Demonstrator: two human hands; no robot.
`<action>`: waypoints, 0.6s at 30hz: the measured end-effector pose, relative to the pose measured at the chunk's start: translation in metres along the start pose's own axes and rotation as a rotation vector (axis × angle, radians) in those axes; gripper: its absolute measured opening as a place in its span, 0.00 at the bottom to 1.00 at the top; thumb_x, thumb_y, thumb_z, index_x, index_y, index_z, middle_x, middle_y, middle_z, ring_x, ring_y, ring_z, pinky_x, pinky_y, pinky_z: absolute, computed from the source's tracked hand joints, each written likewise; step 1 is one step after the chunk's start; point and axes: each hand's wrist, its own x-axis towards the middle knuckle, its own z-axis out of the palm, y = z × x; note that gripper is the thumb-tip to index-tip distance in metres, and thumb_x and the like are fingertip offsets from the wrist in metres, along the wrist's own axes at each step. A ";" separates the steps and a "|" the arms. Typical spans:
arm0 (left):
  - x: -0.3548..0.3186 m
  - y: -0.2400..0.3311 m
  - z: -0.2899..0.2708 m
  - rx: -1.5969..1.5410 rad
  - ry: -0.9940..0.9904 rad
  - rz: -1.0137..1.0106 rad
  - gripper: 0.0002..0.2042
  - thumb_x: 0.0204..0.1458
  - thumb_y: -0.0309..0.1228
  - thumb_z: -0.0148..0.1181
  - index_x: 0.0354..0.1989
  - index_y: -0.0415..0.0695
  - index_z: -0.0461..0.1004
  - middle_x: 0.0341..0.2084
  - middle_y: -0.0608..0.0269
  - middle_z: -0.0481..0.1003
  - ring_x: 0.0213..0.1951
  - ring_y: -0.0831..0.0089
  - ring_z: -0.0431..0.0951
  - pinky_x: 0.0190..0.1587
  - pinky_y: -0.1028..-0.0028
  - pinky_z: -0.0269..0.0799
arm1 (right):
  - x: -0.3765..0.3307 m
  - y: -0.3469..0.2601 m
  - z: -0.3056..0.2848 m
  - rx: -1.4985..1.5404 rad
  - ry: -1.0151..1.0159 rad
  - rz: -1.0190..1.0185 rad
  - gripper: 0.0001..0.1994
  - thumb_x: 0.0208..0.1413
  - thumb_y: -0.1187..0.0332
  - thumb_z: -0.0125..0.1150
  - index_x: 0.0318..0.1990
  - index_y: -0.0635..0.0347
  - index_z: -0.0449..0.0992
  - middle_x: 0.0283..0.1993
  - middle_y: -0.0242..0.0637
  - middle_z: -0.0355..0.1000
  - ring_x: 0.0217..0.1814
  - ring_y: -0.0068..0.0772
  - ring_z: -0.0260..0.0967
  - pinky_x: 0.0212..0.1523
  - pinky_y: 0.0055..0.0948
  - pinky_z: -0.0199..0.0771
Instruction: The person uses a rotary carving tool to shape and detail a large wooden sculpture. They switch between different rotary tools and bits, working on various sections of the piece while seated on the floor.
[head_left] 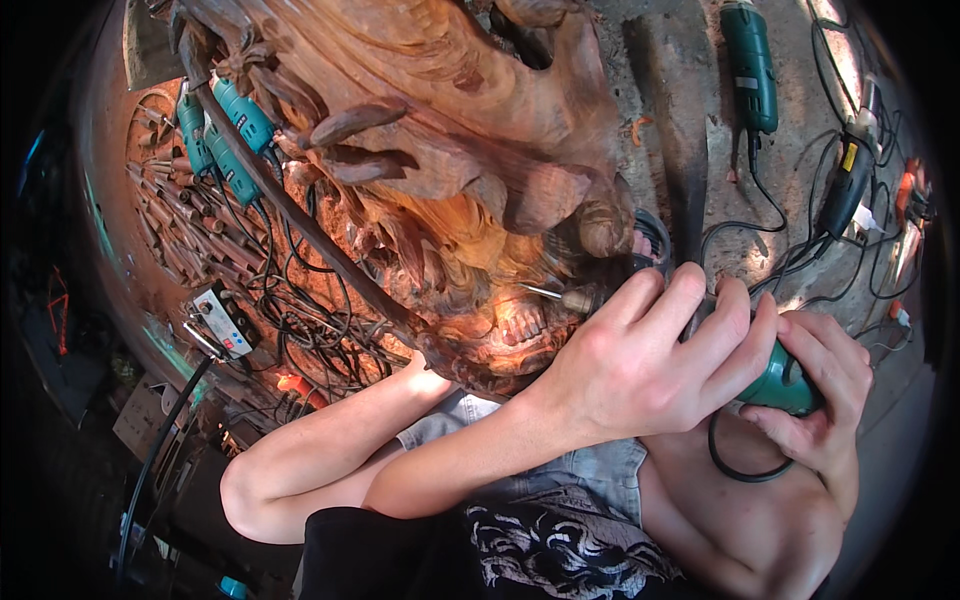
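Note:
A large carved wooden sculpture (470, 70) with drapery folds and branch-like parts fills the upper middle. Near its base, a small carved foot with toes (522, 324) is brightly lit. My left hand (650, 350) is closed over the front part of a green rotary grinder (785, 385), hiding much of its neck. Farther back, my right hand (825, 385) wraps round the green body. A thin metal bit (541, 292) points left from the grinder's nose, its tip at the wood just above the carved toes; whether it touches, I cannot tell.
Several green grinders (240, 165) stand at the left beside many wooden-handled carving tools (190, 220). Tangled black cables (300, 320) lie near a white control box (222, 322). On the right floor lie another green grinder (750, 70) and a black tool (848, 180) with cords.

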 end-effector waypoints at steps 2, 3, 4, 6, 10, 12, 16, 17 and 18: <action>-0.002 0.000 -0.001 0.002 -0.004 -0.010 0.14 0.49 0.34 0.62 0.45 0.49 0.83 0.37 0.66 0.76 0.35 0.68 0.77 0.30 0.75 0.71 | 0.002 0.003 0.000 -0.024 0.005 -0.038 0.35 0.45 0.51 0.81 0.53 0.71 0.81 0.42 0.55 0.79 0.37 0.49 0.82 0.35 0.36 0.83; -0.003 0.000 -0.003 0.000 -0.014 -0.016 0.14 0.52 0.33 0.62 0.45 0.45 0.82 0.38 0.63 0.76 0.36 0.67 0.76 0.31 0.74 0.70 | 0.005 0.005 0.000 -0.030 -0.001 -0.054 0.35 0.45 0.50 0.81 0.53 0.72 0.81 0.41 0.55 0.79 0.37 0.49 0.82 0.34 0.35 0.83; -0.004 0.000 -0.005 0.008 -0.016 -0.026 0.13 0.53 0.33 0.61 0.46 0.44 0.81 0.38 0.61 0.75 0.36 0.67 0.76 0.32 0.74 0.70 | 0.008 0.007 0.001 -0.035 -0.008 -0.072 0.35 0.46 0.50 0.80 0.53 0.72 0.81 0.41 0.56 0.79 0.36 0.49 0.82 0.34 0.35 0.83; 0.000 -0.003 -0.004 -0.042 -0.014 0.001 0.13 0.54 0.33 0.61 0.46 0.42 0.80 0.38 0.60 0.75 0.37 0.66 0.75 0.32 0.73 0.70 | 0.004 -0.001 -0.001 -0.057 0.007 -0.032 0.35 0.46 0.50 0.80 0.53 0.72 0.81 0.41 0.55 0.79 0.37 0.49 0.82 0.34 0.35 0.83; 0.001 -0.005 -0.002 -0.051 -0.003 0.010 0.13 0.54 0.33 0.61 0.45 0.42 0.80 0.38 0.60 0.75 0.37 0.66 0.75 0.32 0.72 0.70 | 0.005 -0.005 -0.002 -0.078 0.007 -0.018 0.35 0.46 0.49 0.80 0.53 0.72 0.81 0.41 0.55 0.79 0.37 0.48 0.82 0.34 0.35 0.83; 0.000 -0.004 -0.001 -0.053 -0.007 0.017 0.13 0.53 0.33 0.61 0.45 0.42 0.80 0.38 0.60 0.74 0.37 0.66 0.75 0.33 0.72 0.70 | 0.003 -0.006 -0.002 -0.089 0.009 -0.012 0.35 0.46 0.49 0.80 0.53 0.72 0.81 0.41 0.55 0.79 0.38 0.48 0.83 0.35 0.35 0.84; -0.007 0.000 -0.001 -0.031 -0.034 -0.009 0.14 0.53 0.33 0.61 0.46 0.42 0.79 0.39 0.60 0.74 0.38 0.66 0.75 0.33 0.71 0.71 | 0.003 0.002 0.001 -0.061 -0.007 -0.035 0.36 0.45 0.49 0.80 0.53 0.72 0.81 0.42 0.55 0.79 0.38 0.49 0.83 0.36 0.36 0.84; -0.006 0.000 -0.001 -0.032 -0.037 -0.011 0.15 0.53 0.33 0.61 0.46 0.42 0.79 0.39 0.59 0.74 0.38 0.65 0.75 0.34 0.70 0.72 | 0.003 0.003 0.001 -0.067 0.000 -0.042 0.36 0.45 0.49 0.80 0.53 0.73 0.81 0.42 0.56 0.79 0.38 0.49 0.83 0.36 0.36 0.84; -0.005 0.000 -0.001 -0.030 -0.039 -0.015 0.15 0.52 0.33 0.61 0.47 0.42 0.79 0.40 0.59 0.74 0.38 0.65 0.75 0.34 0.70 0.72 | 0.003 0.004 0.001 -0.072 0.006 -0.052 0.36 0.45 0.49 0.80 0.53 0.73 0.81 0.42 0.56 0.79 0.38 0.49 0.83 0.36 0.36 0.84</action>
